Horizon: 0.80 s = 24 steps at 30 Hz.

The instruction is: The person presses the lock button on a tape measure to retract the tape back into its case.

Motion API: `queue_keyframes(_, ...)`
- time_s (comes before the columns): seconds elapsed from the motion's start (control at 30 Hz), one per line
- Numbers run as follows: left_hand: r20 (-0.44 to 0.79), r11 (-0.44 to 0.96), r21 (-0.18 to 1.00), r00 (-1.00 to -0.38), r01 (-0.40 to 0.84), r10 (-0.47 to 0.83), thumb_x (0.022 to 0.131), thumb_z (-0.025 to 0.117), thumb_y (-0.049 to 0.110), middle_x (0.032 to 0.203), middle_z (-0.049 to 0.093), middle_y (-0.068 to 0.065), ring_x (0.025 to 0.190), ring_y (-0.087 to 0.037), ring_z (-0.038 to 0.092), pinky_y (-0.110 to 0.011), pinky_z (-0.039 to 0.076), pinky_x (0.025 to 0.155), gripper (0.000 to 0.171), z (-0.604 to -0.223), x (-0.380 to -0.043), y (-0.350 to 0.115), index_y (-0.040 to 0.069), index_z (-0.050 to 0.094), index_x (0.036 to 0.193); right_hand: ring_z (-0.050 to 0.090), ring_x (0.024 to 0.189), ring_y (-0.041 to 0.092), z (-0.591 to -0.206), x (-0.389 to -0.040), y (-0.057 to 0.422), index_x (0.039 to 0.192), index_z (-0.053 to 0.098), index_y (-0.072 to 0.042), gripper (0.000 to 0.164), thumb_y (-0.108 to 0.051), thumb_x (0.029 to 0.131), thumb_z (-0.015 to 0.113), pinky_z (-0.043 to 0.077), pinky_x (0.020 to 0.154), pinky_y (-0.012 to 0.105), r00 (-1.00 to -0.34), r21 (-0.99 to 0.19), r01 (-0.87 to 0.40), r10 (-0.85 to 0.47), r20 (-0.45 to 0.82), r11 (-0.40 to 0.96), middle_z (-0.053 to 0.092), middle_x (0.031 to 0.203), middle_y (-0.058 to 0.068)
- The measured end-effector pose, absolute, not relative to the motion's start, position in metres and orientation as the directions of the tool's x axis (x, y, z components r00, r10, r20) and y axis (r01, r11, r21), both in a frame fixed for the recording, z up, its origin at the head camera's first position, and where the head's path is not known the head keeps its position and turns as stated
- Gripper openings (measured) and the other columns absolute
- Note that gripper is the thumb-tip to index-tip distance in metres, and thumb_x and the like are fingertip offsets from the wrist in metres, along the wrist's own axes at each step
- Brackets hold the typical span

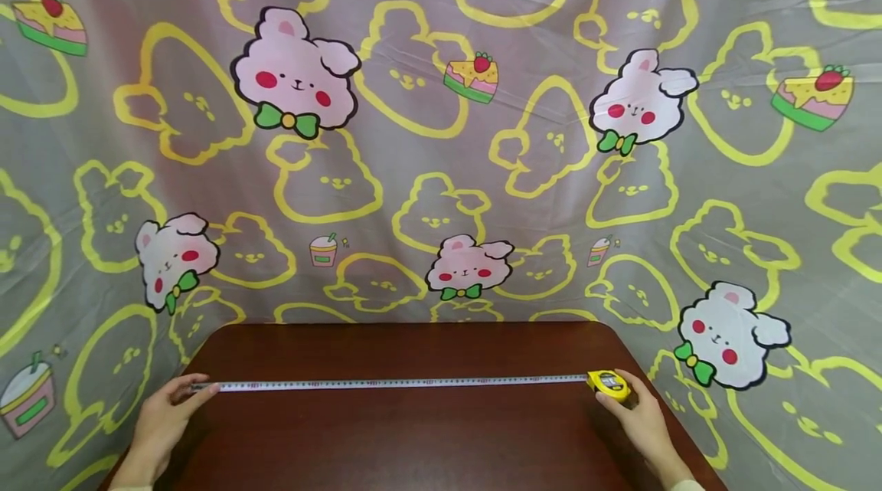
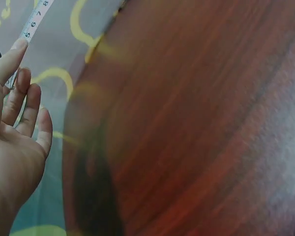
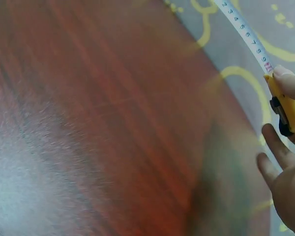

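A yellow tape measure [image 1: 610,385] is in my right hand [image 1: 639,416], gripped between thumb and fingers. From its case a white blade [image 1: 400,382] with printed marks runs left, almost straight, across the head view. My left hand [image 1: 164,418] pinches the blade's free end between thumb and fingers. In the left wrist view the thumb lies on the blade [image 2: 33,27] just below the printed 5, and the other fingers are spread apart behind it. The right wrist view shows the yellow case [image 3: 287,110] with the thumb on its top edge near the blade's exit.
Below the blade is a dark red-brown wooden table [image 1: 413,445] with rounded far corners. A grey curtain [image 1: 413,146] printed with yellow outlines, white rabbit heads, cakes and cups hangs behind it and along both sides.
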<state>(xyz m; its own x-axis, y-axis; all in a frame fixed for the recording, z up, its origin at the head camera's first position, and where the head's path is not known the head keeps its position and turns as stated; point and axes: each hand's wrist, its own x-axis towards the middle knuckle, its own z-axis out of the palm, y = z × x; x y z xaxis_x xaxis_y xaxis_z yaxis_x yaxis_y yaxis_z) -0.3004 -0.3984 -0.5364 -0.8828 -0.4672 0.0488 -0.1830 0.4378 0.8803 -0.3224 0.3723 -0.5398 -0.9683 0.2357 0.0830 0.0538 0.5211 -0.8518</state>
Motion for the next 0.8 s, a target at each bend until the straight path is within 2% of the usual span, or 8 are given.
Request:
queue_keyframes(0.07, 0.055, 0.412, 0.895, -0.874, -0.172, -0.483, 0.086, 0.083, 0.051, 0.096, 0.066, 0.012, 0.085, -0.002, 0.052, -0.020, 0.045, 0.069, 0.066, -0.530, -0.302, -0.395, 0.002, 0.065, 0.125, 0.056, 0.119, 0.036, -0.530, -0.322, 0.374, 0.157, 0.031, -0.002, 0.083, -0.032, 0.096, 0.078, 0.053, 0.082, 0.024, -0.974, -0.908, 0.051, 0.221, 0.046, 0.416, 0.034, 0.149, 0.029)
queue_keyframes(0.2, 0.092, 0.339, 0.936, -0.863, -0.096, -0.497, 0.086, 0.086, 0.041, 0.088, 0.063, 0.020, 0.085, -0.002, 0.052, -0.017, 0.043, 0.070, 0.052, -0.518, -0.303, -0.389, 0.003, 0.068, 0.116, 0.067, 0.105, 0.020, -0.513, -0.319, 0.375, 0.161, 0.025, -0.003, 0.080, -0.012, 0.098, 0.073, 0.055, 0.091, 0.036, -0.981, -0.980, 0.051, 0.196, -0.012, 0.194, 0.023, 0.152, 0.029)
queue_keyframes(0.33, 0.161, 0.294, 0.956, -0.866, 0.017, -0.474, 0.088, 0.086, 0.028, 0.085, 0.063, 0.021, 0.084, -0.002, 0.052, -0.016, 0.042, 0.070, 0.030, -0.509, -0.300, -0.386, 0.012, 0.071, 0.109, 0.067, 0.097, 0.010, -0.497, -0.315, 0.376, 0.159, 0.023, -0.001, 0.075, 0.000, 0.099, 0.068, 0.053, 0.094, 0.038, -0.985, -0.998, 0.025, 0.172, -0.016, 0.056, 0.024, 0.147, 0.030)
queue_keyframes(0.4, 0.197, 0.291, 0.954, -0.871, 0.065, -0.450, 0.089, 0.085, 0.023, 0.085, 0.064, 0.021, 0.083, -0.001, 0.052, -0.015, 0.042, 0.070, 0.024, -0.505, -0.298, -0.384, 0.016, 0.071, 0.108, 0.065, 0.099, 0.009, -0.491, -0.314, 0.376, 0.158, 0.022, -0.001, 0.073, 0.001, 0.099, 0.067, 0.052, 0.096, 0.038, -0.984, -1.000, 0.015, 0.177, -0.013, 0.007, 0.024, 0.146, 0.029)
queue_keyframes(0.43, 0.215, 0.301, 0.950, -0.875, 0.084, -0.434, 0.090, 0.084, 0.021, 0.086, 0.063, 0.021, 0.084, -0.002, 0.052, -0.015, 0.042, 0.070, 0.025, -0.503, -0.297, -0.383, 0.014, 0.071, 0.110, 0.065, 0.100, 0.009, -0.488, -0.314, 0.376, 0.157, 0.022, -0.001, 0.073, 0.001, 0.100, 0.067, 0.052, 0.096, 0.036, -0.983, -1.000, 0.010, 0.181, -0.011, -0.002, 0.025, 0.146, 0.029)
queue_keyframes(0.53, 0.254, 0.346, 0.931, -0.883, 0.113, -0.395, 0.091, 0.083, 0.021, 0.088, 0.063, 0.020, 0.083, -0.002, 0.053, -0.016, 0.043, 0.070, 0.029, -0.498, -0.296, -0.382, 0.008, 0.069, 0.113, 0.059, 0.102, 0.011, -0.482, -0.314, 0.376, 0.156, 0.021, -0.002, 0.078, -0.009, 0.098, 0.073, 0.053, 0.092, 0.028, -0.974, -0.993, 0.020, 0.227, 0.007, 0.115, 0.027, 0.146, 0.026)
queue_keyframes(0.67, 0.278, 0.410, 0.905, -0.885, 0.111, -0.373, 0.092, 0.083, 0.026, 0.087, 0.062, 0.017, 0.080, -0.003, 0.054, -0.018, 0.044, 0.068, 0.033, -0.489, -0.296, -0.380, 0.003, 0.065, 0.107, 0.050, 0.112, 0.027, -0.475, -0.314, 0.375, 0.155, 0.019, 0.000, 0.092, -0.026, 0.093, 0.082, 0.050, 0.079, 0.018, -0.955, -0.942, 0.041, 0.291, 0.061, 0.333, 0.030, 0.144, 0.026)
queue_keyframes(0.8, 0.296, 0.448, 0.886, -0.887, 0.117, -0.355, 0.092, 0.082, 0.025, 0.086, 0.060, 0.013, 0.079, -0.004, 0.053, -0.018, 0.043, 0.068, 0.036, -0.481, -0.295, -0.381, -0.001, 0.060, 0.101, 0.044, 0.118, 0.037, -0.468, -0.314, 0.372, 0.152, 0.022, 0.003, 0.087, -0.023, 0.093, 0.080, 0.048, 0.075, 0.017, -0.945, -0.917, 0.013, 0.305, 0.119, 0.398, 0.031, 0.143, 0.028)
